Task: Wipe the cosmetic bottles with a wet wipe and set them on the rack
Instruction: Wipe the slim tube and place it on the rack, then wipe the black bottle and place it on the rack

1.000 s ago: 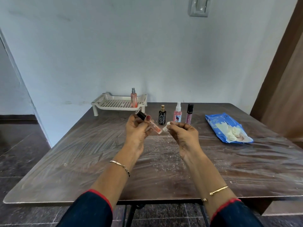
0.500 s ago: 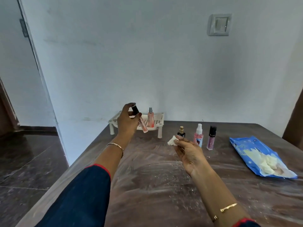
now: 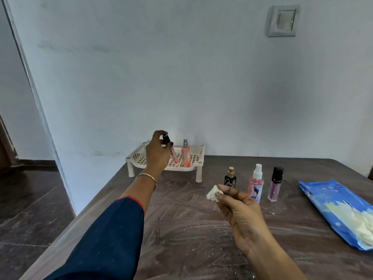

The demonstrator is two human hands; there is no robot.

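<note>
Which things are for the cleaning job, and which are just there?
For the job: wet wipe in the right hand, gloss tube in the left hand, white rack, peach bottle on it, black bottle, pink spray bottle, purple tube, blue wipes pack.
Just there: wall switch, door frame.

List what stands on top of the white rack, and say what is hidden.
A peach spray bottle stands upright on the rack. The left hand holds a black-capped tube tilted over it; whether the tube touches is unclear. The hand covers part of the shelf.
</note>
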